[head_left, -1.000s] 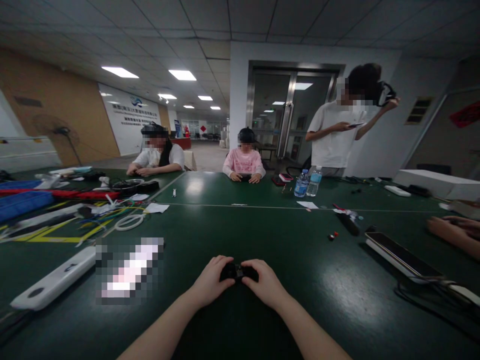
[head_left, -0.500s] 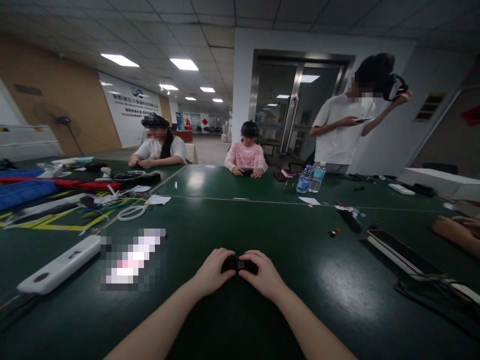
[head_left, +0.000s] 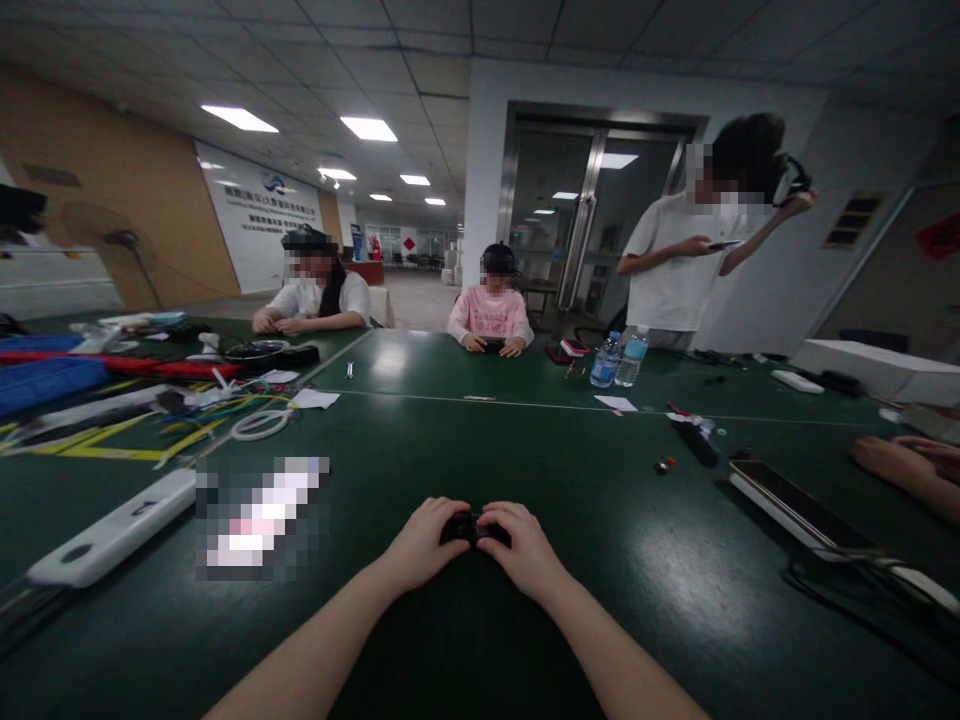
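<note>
A small black object (head_left: pixel 474 530) lies between my two hands, low over the green table (head_left: pixel 465 440). My left hand (head_left: pixel 426 540) is closed on its left end, with the thumb below and the fingers curled over the top. Its right end is gripped the same way by my right hand (head_left: pixel 523 545). The fingertips hide part of the object, and its exact shape is too dark to make out. To the left of my hands lies a bright, blurred-out item (head_left: pixel 266 515).
At the left are a white power strip (head_left: pixel 112 530), coiled cable (head_left: pixel 261 425) and a blue tray (head_left: pixel 52 385). Bottles (head_left: pixel 606 360) stand at the back right. A dark-topped device (head_left: pixel 799 510) with cables lies right, near another person's hand (head_left: pixel 892 465). Three people are across the table.
My hands and the black object have hardly moved. The view has shifted slightly, and the other person's hand at the right edge shows a little further left.
</note>
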